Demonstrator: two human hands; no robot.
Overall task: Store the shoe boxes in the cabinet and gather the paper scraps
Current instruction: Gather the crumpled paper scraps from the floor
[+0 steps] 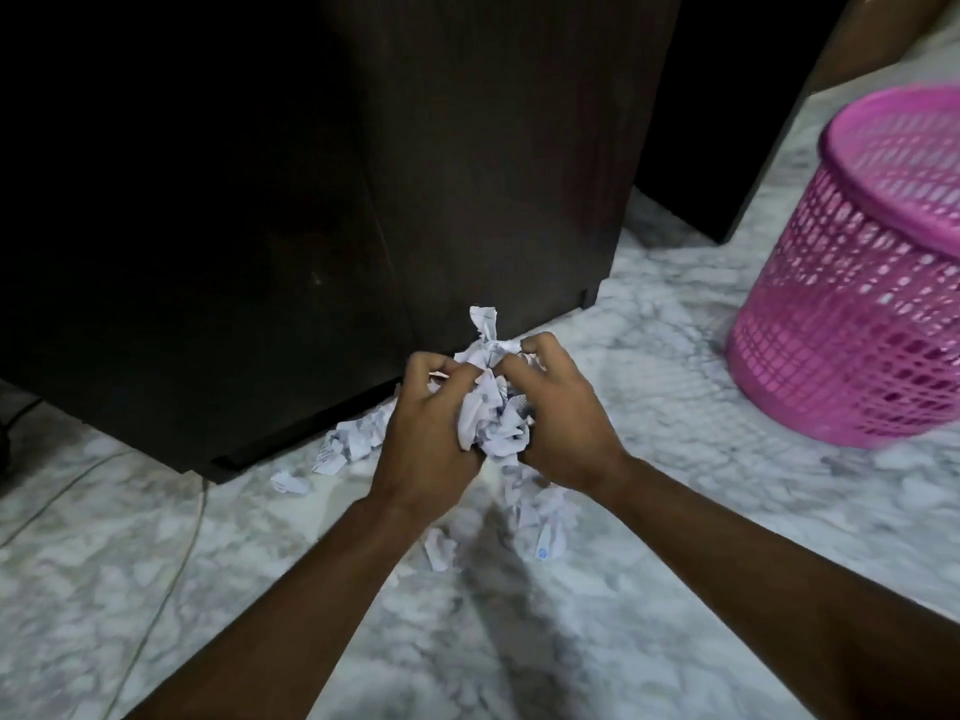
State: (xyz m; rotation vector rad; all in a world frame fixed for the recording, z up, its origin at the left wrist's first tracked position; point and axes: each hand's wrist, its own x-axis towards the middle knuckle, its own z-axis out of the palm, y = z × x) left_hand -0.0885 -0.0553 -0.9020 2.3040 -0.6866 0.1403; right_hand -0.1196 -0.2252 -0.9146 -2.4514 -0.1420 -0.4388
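A bunch of crumpled white paper scraps (491, 407) is pressed between both my hands, just above the marble floor. My left hand (423, 433) grips its left side and my right hand (563, 423) grips its right side; one twisted piece sticks up above the fingers. More loose scraps (340, 449) lie on the floor by the cabinet's base, and others (545, 522) lie under my wrists. The dark wooden cabinet (311, 200) stands right behind the pile. No shoe boxes are in view.
A pink mesh plastic basket (862, 293) stands on the floor at the right. A thin cable (171, 579) runs across the marble floor (208, 641) at the left. A second dark furniture panel (727, 122) stands behind the basket.
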